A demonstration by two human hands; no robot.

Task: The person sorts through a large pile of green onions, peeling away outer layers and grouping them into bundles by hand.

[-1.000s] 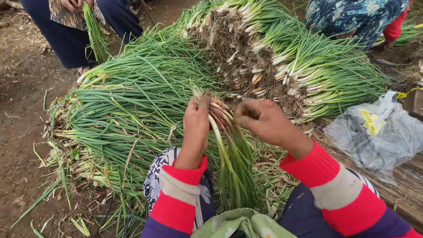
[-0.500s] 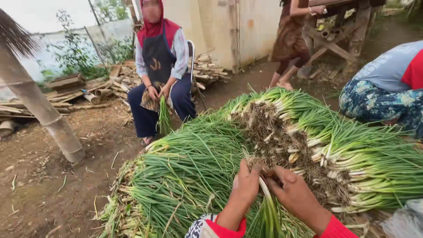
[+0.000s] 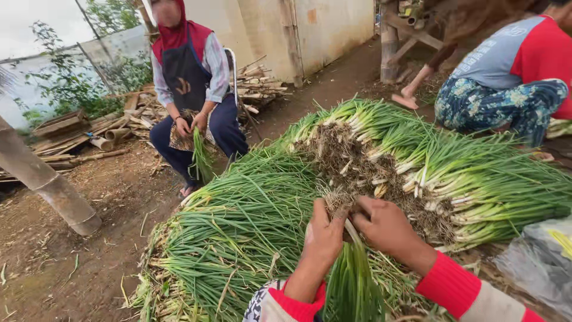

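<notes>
Ground: bare brown earth [image 3: 89, 262] with scattered straw, filling the lower left of the frame.
Surroundings: an outdoor yard; a pale wall [image 3: 298, 30] at the top centre, scrap wood [image 3: 77, 128] stacked at the left, a post [image 3: 50, 191] leaning at the far left.
Pile: green onions [image 3: 250, 214] heaped across the centre, roots [image 3: 339, 152] turned inward, leaves fanning outward.
Bag: a grey plastic bag [image 3: 536, 262] at the lower right, its contents not clear.
Left hand [image 3: 325, 238]: fingers curled round the root end of a bunch [image 3: 351, 280], bottom centre.
Right hand [image 3: 387, 226]: closed on the same bunch, just beside the left.
People: one seated [image 3: 190, 89] at the upper left, holding onions; another [image 3: 506, 77] crouched at the upper right.
</notes>
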